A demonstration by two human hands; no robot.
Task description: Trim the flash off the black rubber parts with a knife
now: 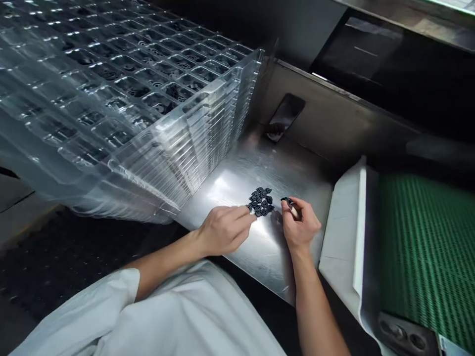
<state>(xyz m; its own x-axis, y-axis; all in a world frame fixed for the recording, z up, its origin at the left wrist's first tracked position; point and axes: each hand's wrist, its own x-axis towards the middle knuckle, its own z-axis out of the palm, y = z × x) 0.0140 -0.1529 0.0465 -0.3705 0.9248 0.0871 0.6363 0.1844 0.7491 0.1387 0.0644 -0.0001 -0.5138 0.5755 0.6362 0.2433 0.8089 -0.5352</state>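
Bare steel counter (285,173) beside a tall stack of clear plastic trays (156,113), green belt (426,257) off to the right. Small black pieces (261,201) in a loose heap between both hands (within easy reach of either). Left hand (224,231) open, fingertips touching the heap; right hand (300,222) pinching one black piece (285,200).

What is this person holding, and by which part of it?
The right hand pinches a small black part by one end between its fingers; the left hand seems empty.
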